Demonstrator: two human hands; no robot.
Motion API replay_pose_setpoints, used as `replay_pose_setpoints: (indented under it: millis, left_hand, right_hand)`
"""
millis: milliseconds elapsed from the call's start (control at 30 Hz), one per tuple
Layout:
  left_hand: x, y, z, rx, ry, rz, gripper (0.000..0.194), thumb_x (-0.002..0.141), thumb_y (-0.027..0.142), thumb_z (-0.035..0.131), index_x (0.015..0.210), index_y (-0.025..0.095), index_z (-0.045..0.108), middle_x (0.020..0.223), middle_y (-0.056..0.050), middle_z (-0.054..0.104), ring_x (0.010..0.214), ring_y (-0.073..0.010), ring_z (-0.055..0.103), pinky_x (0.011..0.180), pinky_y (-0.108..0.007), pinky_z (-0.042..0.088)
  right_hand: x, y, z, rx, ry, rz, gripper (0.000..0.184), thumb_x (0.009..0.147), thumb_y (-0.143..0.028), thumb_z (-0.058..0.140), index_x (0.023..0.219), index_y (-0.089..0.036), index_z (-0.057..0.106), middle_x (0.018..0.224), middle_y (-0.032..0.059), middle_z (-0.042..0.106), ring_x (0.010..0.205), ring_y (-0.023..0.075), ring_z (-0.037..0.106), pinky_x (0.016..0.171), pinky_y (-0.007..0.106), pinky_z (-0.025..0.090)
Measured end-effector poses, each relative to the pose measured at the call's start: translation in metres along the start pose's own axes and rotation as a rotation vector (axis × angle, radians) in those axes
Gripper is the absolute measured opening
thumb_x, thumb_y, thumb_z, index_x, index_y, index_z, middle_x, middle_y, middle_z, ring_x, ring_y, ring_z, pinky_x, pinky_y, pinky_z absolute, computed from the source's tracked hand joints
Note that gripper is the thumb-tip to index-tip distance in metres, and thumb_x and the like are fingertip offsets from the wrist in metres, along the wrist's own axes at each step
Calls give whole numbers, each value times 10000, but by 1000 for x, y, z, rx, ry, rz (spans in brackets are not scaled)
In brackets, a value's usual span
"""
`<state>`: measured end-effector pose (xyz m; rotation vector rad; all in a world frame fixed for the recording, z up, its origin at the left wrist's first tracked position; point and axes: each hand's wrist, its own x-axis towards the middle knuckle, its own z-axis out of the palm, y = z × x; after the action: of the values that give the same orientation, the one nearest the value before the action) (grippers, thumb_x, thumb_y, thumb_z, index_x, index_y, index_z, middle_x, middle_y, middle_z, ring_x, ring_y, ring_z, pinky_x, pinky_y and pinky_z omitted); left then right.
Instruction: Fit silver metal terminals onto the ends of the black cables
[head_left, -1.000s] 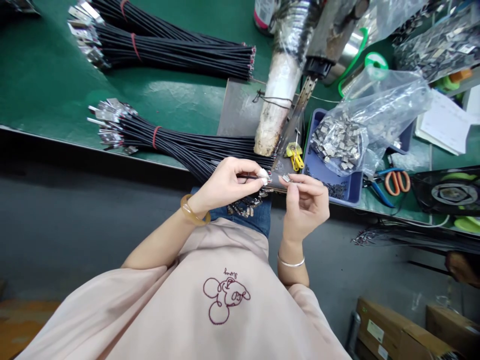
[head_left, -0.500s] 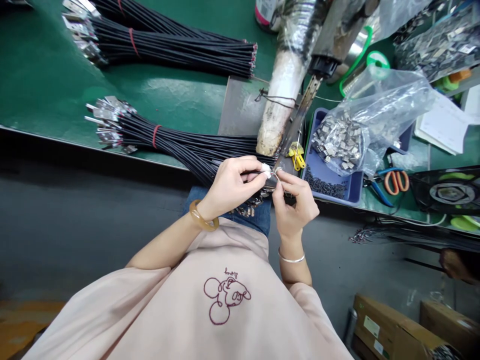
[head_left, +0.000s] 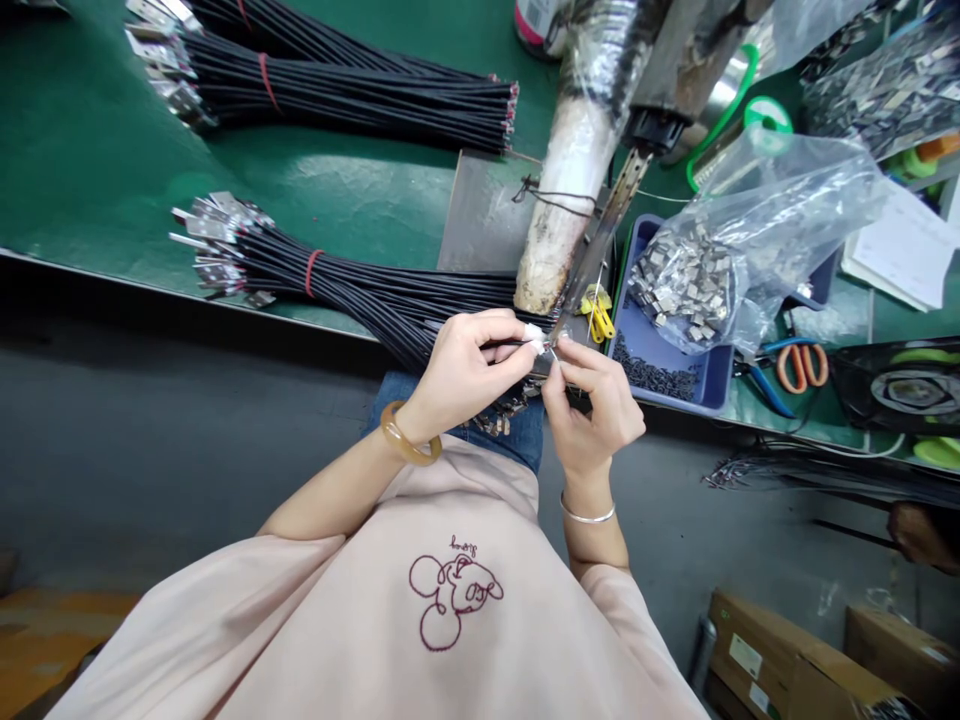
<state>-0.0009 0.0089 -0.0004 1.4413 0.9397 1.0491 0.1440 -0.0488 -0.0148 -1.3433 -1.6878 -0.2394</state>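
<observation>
My left hand [head_left: 476,365], with white covers on its thumb and fingertip, pinches the end of a black cable. My right hand [head_left: 596,400] faces it, thumb and finger closed on a thin, light metal piece that is too small to name. The fingertips of both hands almost meet under the tip of a soldering iron [head_left: 611,205], which slants down from above. Just left of the iron hangs a pale, stained tube [head_left: 551,225] wrapped in plastic. A bundle of black cables [head_left: 360,285] with metal plugs at its far end runs toward my left hand.
Tied cable bundles [head_left: 375,95] lie at the back left. To the right stand a blue tray [head_left: 709,385] with a bag of metal shells [head_left: 686,280], a yellow clip-like piece [head_left: 598,315], orange-handled pliers [head_left: 801,366] and a solder spool [head_left: 766,118]. Cardboard boxes [head_left: 772,640] sit below.
Both hands keep nearly the same pose at the iron's tip. The right hand sits slightly farther right, and the view has shifted a little.
</observation>
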Motion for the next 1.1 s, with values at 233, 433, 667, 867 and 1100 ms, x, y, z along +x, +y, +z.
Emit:
replay_pose_setpoints:
  millis: [233, 433, 667, 867, 1100]
  left_hand:
    - [1, 0, -1, 26, -28, -2, 129, 799, 193, 651, 717, 118, 717, 648, 4, 504, 563, -64, 419, 474, -169, 332]
    - [0, 1, -3, 76, -49, 18, 139, 812, 185, 642, 707, 123, 707, 632, 19, 466, 552, -62, 380, 475, -196, 289]
    - [-4, 1, -6, 155, -94, 92, 165, 811, 142, 624, 659, 143, 688, 601, 39, 423, 545, -70, 348, 512, -241, 278]
    - [-5, -4, -1, 154, 9, 147, 106, 772, 117, 636, 677, 144, 674, 611, 47, 409, 552, -73, 358, 531, -254, 280]
    - [-3, -3, 3, 188, 62, 141, 112, 777, 132, 635, 676, 146, 682, 610, 42, 420, 560, -76, 366, 534, -254, 296]
  right_hand:
    - [-2, 2, 0, 0, -15, -24, 182, 852, -107, 681, 911, -266, 613, 1020, 20, 809, 882, 162, 787, 771, 281, 648]
    - [-1, 1, -2, 32, 7, 21, 178, 869, -126, 681, 960, -275, 645, 1001, 5, 803, 903, 166, 782, 799, 294, 641]
    - [5, -8, -11, 325, -144, 480, 26, 913, -220, 658, 888, -217, 666, 1016, 24, 777, 766, 129, 769, 650, 242, 653]
    - [6, -12, -11, 286, -117, 411, 54, 871, -171, 684, 846, -211, 658, 1008, 19, 781, 845, 129, 764, 712, 240, 655]
    - [10, -10, -10, 310, -146, 459, 62, 890, -185, 662, 844, -214, 631, 1040, 16, 789, 831, 120, 771, 718, 232, 654]
